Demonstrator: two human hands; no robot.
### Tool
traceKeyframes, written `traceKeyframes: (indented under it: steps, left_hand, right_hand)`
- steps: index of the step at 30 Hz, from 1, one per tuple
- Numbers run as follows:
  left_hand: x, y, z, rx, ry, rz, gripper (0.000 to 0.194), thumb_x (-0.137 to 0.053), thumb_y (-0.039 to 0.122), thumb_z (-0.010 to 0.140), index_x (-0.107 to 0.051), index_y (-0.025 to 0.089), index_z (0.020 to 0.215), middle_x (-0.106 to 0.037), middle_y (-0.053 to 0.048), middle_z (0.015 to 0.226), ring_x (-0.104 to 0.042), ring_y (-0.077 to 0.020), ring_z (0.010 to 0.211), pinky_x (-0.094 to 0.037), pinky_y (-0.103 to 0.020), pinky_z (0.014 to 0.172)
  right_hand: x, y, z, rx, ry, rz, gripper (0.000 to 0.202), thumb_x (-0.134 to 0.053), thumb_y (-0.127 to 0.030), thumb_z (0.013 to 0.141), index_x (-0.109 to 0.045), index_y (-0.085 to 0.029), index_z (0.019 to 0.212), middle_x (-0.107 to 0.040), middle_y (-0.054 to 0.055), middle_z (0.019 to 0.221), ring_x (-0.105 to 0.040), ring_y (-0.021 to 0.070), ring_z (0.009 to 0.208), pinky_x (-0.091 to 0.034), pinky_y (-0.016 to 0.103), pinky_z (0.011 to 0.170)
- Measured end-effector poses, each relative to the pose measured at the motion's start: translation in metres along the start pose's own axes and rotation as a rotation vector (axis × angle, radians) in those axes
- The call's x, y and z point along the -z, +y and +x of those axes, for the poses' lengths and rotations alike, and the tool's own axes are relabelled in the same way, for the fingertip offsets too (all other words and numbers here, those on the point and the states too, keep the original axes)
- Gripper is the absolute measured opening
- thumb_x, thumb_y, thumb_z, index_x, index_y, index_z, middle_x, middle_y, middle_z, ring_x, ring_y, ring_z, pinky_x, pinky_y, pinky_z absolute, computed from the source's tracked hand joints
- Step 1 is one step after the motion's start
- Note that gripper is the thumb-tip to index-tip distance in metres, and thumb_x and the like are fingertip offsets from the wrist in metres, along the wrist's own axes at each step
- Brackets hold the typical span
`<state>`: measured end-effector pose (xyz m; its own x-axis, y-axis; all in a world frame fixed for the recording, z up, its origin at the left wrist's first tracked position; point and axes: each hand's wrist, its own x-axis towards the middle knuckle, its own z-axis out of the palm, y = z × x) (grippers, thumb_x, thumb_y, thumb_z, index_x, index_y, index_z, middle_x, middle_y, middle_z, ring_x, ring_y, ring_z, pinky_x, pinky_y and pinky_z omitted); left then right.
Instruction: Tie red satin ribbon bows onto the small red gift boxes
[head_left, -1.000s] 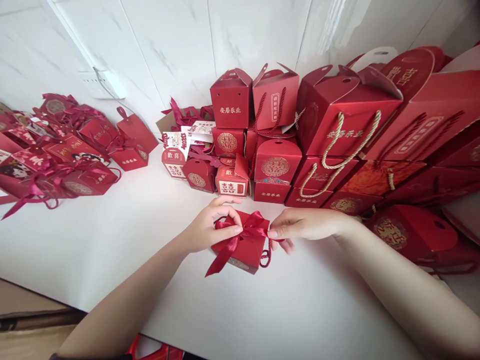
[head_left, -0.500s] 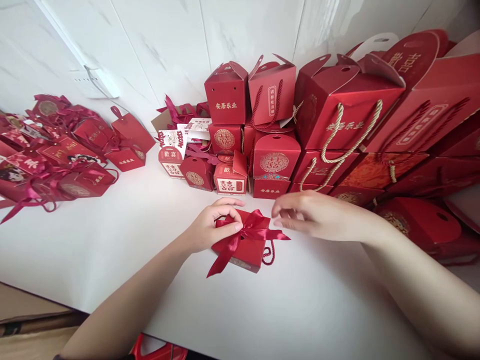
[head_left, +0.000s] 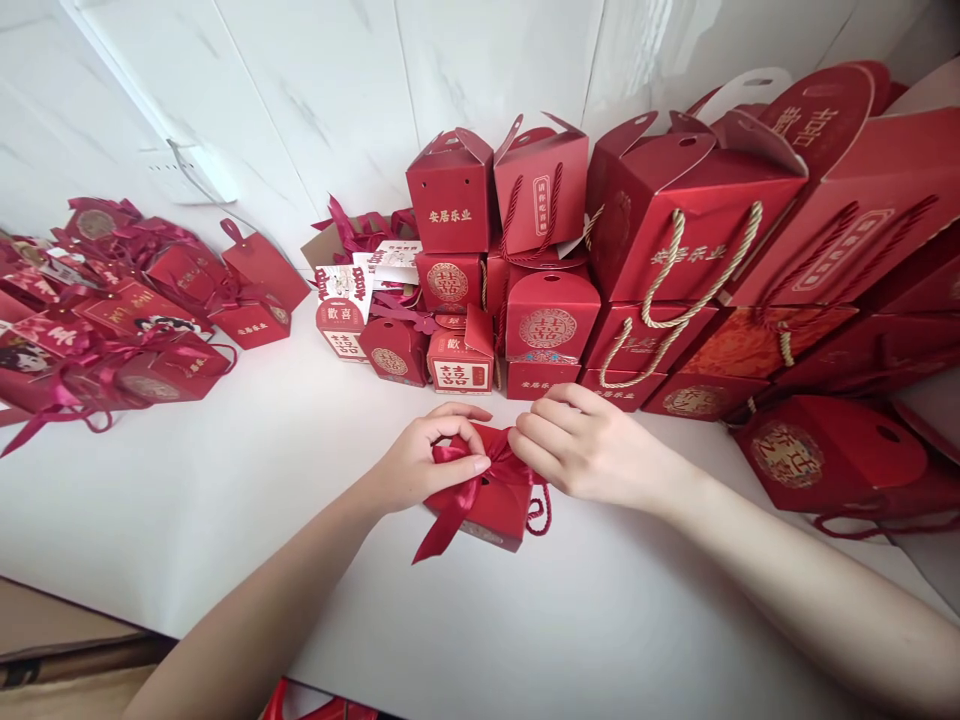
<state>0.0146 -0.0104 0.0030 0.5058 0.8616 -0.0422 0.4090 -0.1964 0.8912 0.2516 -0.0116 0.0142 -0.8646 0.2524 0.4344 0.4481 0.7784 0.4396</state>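
Observation:
A small red box [head_left: 501, 508] lies on the white table, with a dark red satin ribbon [head_left: 450, 520] tied over its top and one tail hanging off the front left. My left hand [head_left: 431, 458] pinches the ribbon near the knot, thumb and index finger together. From the right, my right hand [head_left: 574, 440] has its fingers closed on the bow's right side, which they largely cover. A twisted red cord loop [head_left: 538, 508] sticks out at the box's right side.
Stacked red gift boxes [head_left: 551, 318] stand along the tiled wall, centre to right. Ribboned boxes [head_left: 176, 370] are piled at the left. The white table [head_left: 225, 480] has its front edge at lower left, with a red object [head_left: 322, 706] below it.
My right hand has moved left onto the bow and closed its fingers on the ribbon. My left hand stays at the knot.

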Motion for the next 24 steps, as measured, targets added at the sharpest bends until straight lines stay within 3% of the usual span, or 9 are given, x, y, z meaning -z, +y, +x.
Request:
traceKeyframes:
  steps: [6, 16, 20, 24]
  left_hand:
    - [0.0, 0.0, 0.001, -0.036, -0.005, 0.026, 0.016, -0.069, 0.033, 0.08, -0.065, 0.018, 0.077, -0.055, -0.01, 0.13, -0.05, -0.0277, 0.126, -0.037, -0.041, 0.106]
    - [0.002, 0.004, 0.002, -0.01, -0.039, 0.087, 0.017, -0.068, 0.035, 0.079, -0.068, 0.018, 0.076, -0.056, -0.011, 0.131, -0.051, -0.0299, 0.125, -0.04, -0.041, 0.104]
    - [0.016, 0.005, -0.002, -0.036, -0.141, 0.058, 0.018, -0.073, 0.033, 0.075, -0.066, 0.019, 0.083, -0.051, -0.011, 0.138, -0.047, -0.0302, 0.129, -0.04, -0.042, 0.105]
    - [0.033, 0.004, -0.005, -0.128, -0.226, 0.049, 0.036, -0.078, 0.028, 0.07, -0.062, 0.022, 0.102, -0.05, -0.011, 0.14, -0.039, -0.0292, 0.136, -0.034, -0.045, 0.11]
  right_hand:
    - [0.0, 0.001, -0.003, 0.005, 0.064, 0.095, 0.031, -0.036, -0.006, 0.097, -0.059, -0.019, 0.082, -0.063, 0.004, 0.076, -0.053, 0.0179, 0.068, -0.037, 0.036, 0.071]
    - [0.004, 0.012, -0.004, -0.008, -0.08, 0.112, 0.034, -0.033, -0.014, 0.1, -0.058, -0.017, 0.077, -0.059, 0.004, 0.069, -0.049, 0.0176, 0.061, -0.036, 0.034, 0.067]
    - [0.009, 0.022, -0.007, -0.231, -0.168, 0.256, 0.024, -0.041, -0.019, 0.098, -0.06, -0.016, 0.085, -0.063, 0.006, 0.074, -0.055, 0.0196, 0.068, -0.04, 0.035, 0.07]
    - [0.034, 0.021, -0.009, -0.381, -0.067, 0.69, 0.019, -0.046, -0.024, 0.096, -0.063, -0.018, 0.098, -0.068, 0.007, 0.09, -0.062, 0.0201, 0.08, -0.046, 0.035, 0.076]
